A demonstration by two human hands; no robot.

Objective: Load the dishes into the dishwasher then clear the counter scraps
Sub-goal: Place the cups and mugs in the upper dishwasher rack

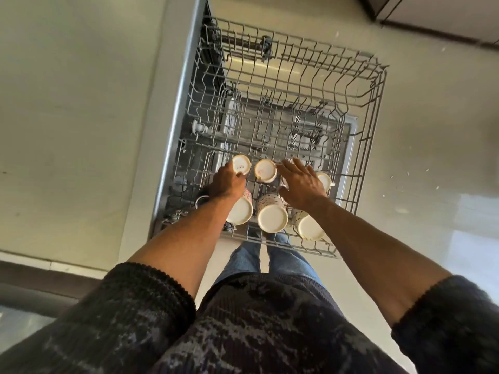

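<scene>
Six mugs sit upside down at the near end of the pulled-out rack [361, 85], in two rows. The left hand [225, 182] curls round the far-left mug [241, 164], fingers on its wall just under the base. The right hand [303, 186] hovers with fingers spread and slack beside the middle mug [266, 170], holding nothing; whether it brushes the cup beneath is hard to tell. These look ceramic: stiff, fairly heavy, glazed and so slippery when wet, liable to chip against wire or each other. Best gripped round the body or by the handle, then lowered between tines.
</scene>
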